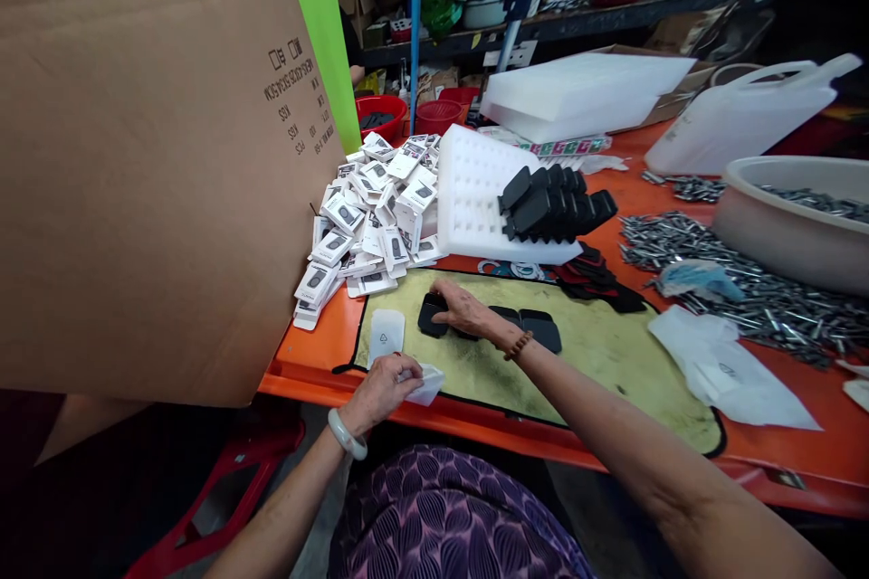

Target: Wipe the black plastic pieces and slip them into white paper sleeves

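Note:
My left hand (382, 391) is closed on a small white translucent bag (429, 384) at the near edge of the yellow mat (590, 371). Another such bag (386, 333), printed with a recycling mark, lies flat just beyond that hand. My right hand (465, 309) has its fingers closed at the edge of a flat black rounded piece (429, 317) over the mat. More black pieces (541, 330) lie in a row on the mat, partly hidden by my right hand and wrist.
Left of the mat stands a tall cardboard box (149, 172). Beyond it are piled small white boxes (370, 217) and a white foam tray (468, 190) holding black pieces (557, 204). Metal parts (747, 289), a basin (794, 217) and a jug (740, 122) are to the right.

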Demonstrator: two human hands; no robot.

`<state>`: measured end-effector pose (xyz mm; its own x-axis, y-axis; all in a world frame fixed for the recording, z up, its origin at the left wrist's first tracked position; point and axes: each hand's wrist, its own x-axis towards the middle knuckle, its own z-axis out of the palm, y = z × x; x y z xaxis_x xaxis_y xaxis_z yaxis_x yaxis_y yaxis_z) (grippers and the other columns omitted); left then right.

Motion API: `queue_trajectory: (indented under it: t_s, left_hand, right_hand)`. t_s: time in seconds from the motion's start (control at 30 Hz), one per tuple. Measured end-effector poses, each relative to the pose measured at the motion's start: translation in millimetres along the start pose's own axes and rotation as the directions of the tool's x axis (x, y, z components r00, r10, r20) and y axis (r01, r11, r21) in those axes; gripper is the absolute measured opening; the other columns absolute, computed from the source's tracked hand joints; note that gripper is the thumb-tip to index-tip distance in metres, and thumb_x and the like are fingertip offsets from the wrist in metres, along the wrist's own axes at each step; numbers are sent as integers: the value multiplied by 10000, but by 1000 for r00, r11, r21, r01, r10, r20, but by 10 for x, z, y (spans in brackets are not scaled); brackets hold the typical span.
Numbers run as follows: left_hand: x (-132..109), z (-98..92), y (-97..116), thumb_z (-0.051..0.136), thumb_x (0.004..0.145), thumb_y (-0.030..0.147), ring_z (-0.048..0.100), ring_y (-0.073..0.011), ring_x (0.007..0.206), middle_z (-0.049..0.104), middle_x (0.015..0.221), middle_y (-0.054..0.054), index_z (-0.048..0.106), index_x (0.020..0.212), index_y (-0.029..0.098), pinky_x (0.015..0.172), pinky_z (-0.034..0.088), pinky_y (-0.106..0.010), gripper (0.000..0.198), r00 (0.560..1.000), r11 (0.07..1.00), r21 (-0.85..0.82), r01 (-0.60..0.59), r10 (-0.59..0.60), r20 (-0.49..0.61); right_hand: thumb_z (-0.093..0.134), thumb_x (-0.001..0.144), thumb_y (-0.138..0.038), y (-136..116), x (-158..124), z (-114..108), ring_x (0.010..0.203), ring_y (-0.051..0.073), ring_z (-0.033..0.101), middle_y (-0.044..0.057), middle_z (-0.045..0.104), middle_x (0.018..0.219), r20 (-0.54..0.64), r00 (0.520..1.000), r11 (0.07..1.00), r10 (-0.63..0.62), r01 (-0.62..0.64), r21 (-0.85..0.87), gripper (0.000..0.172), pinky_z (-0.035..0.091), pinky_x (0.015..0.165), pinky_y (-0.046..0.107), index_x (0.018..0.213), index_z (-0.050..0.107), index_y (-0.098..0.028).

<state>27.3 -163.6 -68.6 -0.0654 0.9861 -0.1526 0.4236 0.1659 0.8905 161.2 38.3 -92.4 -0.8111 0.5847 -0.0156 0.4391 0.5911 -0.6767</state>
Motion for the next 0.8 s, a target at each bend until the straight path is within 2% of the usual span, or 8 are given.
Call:
queue_trajectory:
  t_s: [0.1,0.2,0.27,0.43,0.53,0.63,0.73,0.8]
  left_hand:
    - [2,-5,31,623,778,202,611,-199,837,699,854,-62,703,758,179,817,412,-290,85,1000,999,-38,8,-8,-15]
    - [2,-4,83,636,780,225,605,-197,832,698,842,-58,709,767,186,808,413,-288,83,1000,997,-73,-18,17,-17]
    - [1,3,137,645,785,239,597,-194,823,692,822,-55,711,766,189,791,411,-282,85,998,995,-82,-62,62,-8]
    - [-14,57,326,664,789,265,583,-189,810,672,790,-50,711,738,193,776,407,-274,99,989,984,-107,-145,145,-11]
    - [-32,131,441,682,782,310,573,-184,786,655,752,-52,705,708,184,735,407,-265,148,992,981,-144,-129,130,-6]
    - [-43,243,522,706,755,341,528,-150,671,612,682,-31,682,684,171,643,387,-249,186,998,978,-199,-60,56,-26]
    - [-29,370,560,732,712,387,463,-113,557,556,620,0,625,665,163,559,353,-239,253,995,927,-375,20,-57,-87]
    - [-9,442,568,747,687,412,459,-110,554,546,607,4,598,650,163,555,354,-236,293,987,881,-472,22,-95,-130]
  right_hand:
    - [636,734,-221,-133,-260,-47,757,164,524,15,584,860,-118,992,940,52,-8,342,223,425,704,290,933,538,-194]
    - [702,720,-320,-308,-546,-85,658,125,504,-13,573,836,-131,982,723,134,-7,690,290,417,544,237,939,542,-217]
    - [748,689,-336,-401,-711,-110,628,111,500,-17,579,844,-116,980,606,163,-7,796,344,410,488,217,954,558,-227]
    - [785,665,-304,-462,-974,-206,701,124,552,-4,621,848,-134,979,594,157,15,804,303,464,580,236,912,636,-211]
    - [763,690,-296,-463,-1066,-279,797,157,592,2,652,859,-61,995,643,76,-2,766,280,488,706,279,936,663,-206]
    - [725,728,-277,-510,-1130,-306,827,169,603,9,671,898,9,999,709,38,-33,705,266,484,731,293,980,664,-216]
    - [737,703,-276,-580,-1169,-242,767,156,592,0,661,853,-128,977,690,170,-26,723,267,478,684,282,944,635,-223]
    - [750,679,-291,-617,-1194,-170,741,153,583,-7,646,807,-245,926,636,288,6,771,270,475,656,277,900,608,-228]
